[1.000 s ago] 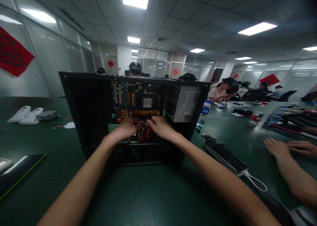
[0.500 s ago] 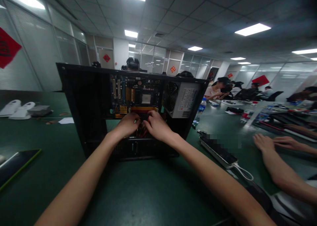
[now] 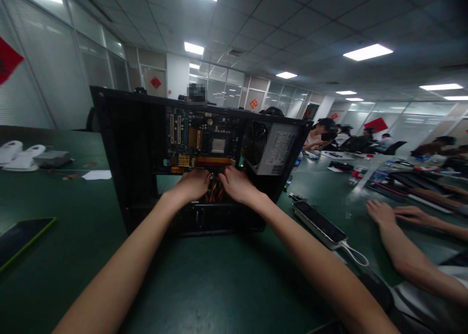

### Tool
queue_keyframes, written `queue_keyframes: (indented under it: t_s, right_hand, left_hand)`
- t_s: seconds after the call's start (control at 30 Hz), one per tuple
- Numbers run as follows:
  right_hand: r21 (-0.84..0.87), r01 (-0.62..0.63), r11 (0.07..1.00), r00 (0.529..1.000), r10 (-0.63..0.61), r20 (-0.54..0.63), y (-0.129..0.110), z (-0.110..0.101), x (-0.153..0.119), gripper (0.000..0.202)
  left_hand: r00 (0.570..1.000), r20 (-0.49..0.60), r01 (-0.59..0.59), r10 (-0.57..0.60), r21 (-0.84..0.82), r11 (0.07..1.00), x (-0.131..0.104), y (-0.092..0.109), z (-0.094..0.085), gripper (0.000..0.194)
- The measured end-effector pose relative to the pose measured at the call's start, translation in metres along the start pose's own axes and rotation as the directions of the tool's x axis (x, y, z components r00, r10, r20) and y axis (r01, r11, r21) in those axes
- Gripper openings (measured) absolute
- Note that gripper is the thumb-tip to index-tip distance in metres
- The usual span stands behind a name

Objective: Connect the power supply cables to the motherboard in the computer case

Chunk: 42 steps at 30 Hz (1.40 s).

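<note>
"What does the computer case (image 3: pixel 223 219) look like?"

"Black, standing upright on the green table (image 3: pixel 204 280), with its open side towards the wearer. The motherboard (image 3: pixel 203 127) is dark, with a square silvery patch (image 3: pixel 219 145) near its middle, pale and blue slots to the left, and an orange-and-red slot (image 3: pixel 215 162) along its lower edge."

"And the upper right corner?"

"A grey power supply unit (image 3: pixel 274 151) sits there, with a round black fan (image 3: pixel 257 143) and a pale label whose print is too blurred to read."

"Where are the cables (image 3: pixel 214 193)?"

"Bunched in the lower middle of the case, below the motherboard, in red, yellow and black. They hang between the two hands, just beside the fingertips of each."

"Is the left hand (image 3: pixel 193 185) gripping them?"

"I can't tell. Its back faces us, the fingers bend inwards, and the tips are hidden."

"The right hand (image 3: pixel 238 185)?"

"Its fingers are curled too, with the thumb side next to the bundle. Whether it pinches a cable, I can't tell. The motherboard's lower edge is just above both hands, and the power supply unit is above and to the right of the right one."
</note>
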State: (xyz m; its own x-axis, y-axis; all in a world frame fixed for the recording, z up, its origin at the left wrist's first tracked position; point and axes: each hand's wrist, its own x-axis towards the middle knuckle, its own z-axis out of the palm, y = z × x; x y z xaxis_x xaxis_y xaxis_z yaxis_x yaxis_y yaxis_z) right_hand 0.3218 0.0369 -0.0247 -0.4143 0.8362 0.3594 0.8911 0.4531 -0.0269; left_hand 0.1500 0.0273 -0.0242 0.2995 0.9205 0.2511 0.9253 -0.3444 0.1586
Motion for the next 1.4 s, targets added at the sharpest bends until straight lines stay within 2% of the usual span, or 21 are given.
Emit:
queue_keyframes:
  t_s: [0.13, 0.3, 0.4, 0.53, 0.67, 0.8, 0.87, 1.03, 1.13, 1.27, 1.33, 1.4]
  right_hand:
    - [0.03, -0.003, 1.0, 0.998, 0.005, -0.061, 0.006, 0.006, 0.004, 0.037]
    - [0.087, -0.052, 0.995, 0.991, 0.063, -0.117, 0.014, 0.009, 0.001, 0.038]
    - [0.022, -0.045, 0.999, 0.993, 0.047, -0.105, 0.014, 0.01, -0.002, 0.038]
    - [-0.059, -0.074, 0.995, 0.997, 0.073, -0.034, 0.011, 0.01, -0.001, 0.042]
    - [-0.051, -0.136, 0.989, 0.99, 0.134, -0.045, 0.009, 0.01, 0.0, 0.045]
    - [-0.056, -0.146, 0.988, 0.989, 0.144, -0.038, 0.011, 0.009, -0.002, 0.047]
    - [-0.084, -0.131, 0.988, 0.991, 0.13, -0.012, 0.012, 0.009, -0.003, 0.047]
    - [-0.105, -0.095, 0.99, 0.995, 0.098, 0.027, 0.011, 0.016, 0.0, 0.045]
    - [0.022, -0.108, 0.994, 0.994, 0.108, -0.01, 0.013, 0.02, 0.003, 0.042]
    - [0.261, -0.103, 0.96, 0.976, 0.148, -0.158, 0.02, 0.023, 0.002, 0.034]
    - [0.292, -0.095, 0.952, 0.971, 0.153, -0.183, 0.022, 0.024, 0.0, 0.026]
    - [0.299, -0.028, 0.954, 0.979, 0.087, -0.185, 0.023, 0.024, -0.002, 0.02]
  left_hand:
    - [1.0, 0.03, 0.006, -0.007, 0.031, 1.0, -0.003, -0.003, -0.002, 0.038]
    - [0.999, -0.032, -0.022, 0.026, 0.114, 0.993, -0.003, -0.002, -0.002, 0.036]
    - [0.996, 0.007, -0.084, 0.084, 0.064, 0.994, 0.0, -0.003, 0.002, 0.039]
    - [0.99, 0.107, -0.094, 0.095, -0.013, 0.995, 0.002, -0.001, 0.009, 0.04]
    - [0.987, 0.075, -0.139, 0.145, -0.078, 0.987, 0.003, 0.001, 0.01, 0.038]
    - [0.969, 0.085, -0.205, 0.231, -0.248, 0.947, 0.004, 0.0, 0.01, 0.037]
    - [0.976, 0.096, -0.164, 0.196, -0.274, 0.948, 0.005, -0.001, 0.012, 0.035]
    - [0.997, 0.07, 0.057, -0.044, -0.201, 0.978, 0.008, -0.002, 0.016, 0.032]
    - [0.996, 0.035, 0.089, -0.083, -0.228, 0.97, 0.011, -0.003, 0.014, 0.034]
    - [0.99, -0.021, 0.127, -0.141, -0.318, 0.939, 0.013, -0.006, 0.007, 0.037]
    - [0.988, -0.012, 0.142, -0.155, -0.331, 0.933, 0.012, -0.006, 0.003, 0.036]
    - [0.988, -0.002, 0.145, -0.152, -0.282, 0.948, 0.01, -0.004, 0.001, 0.037]
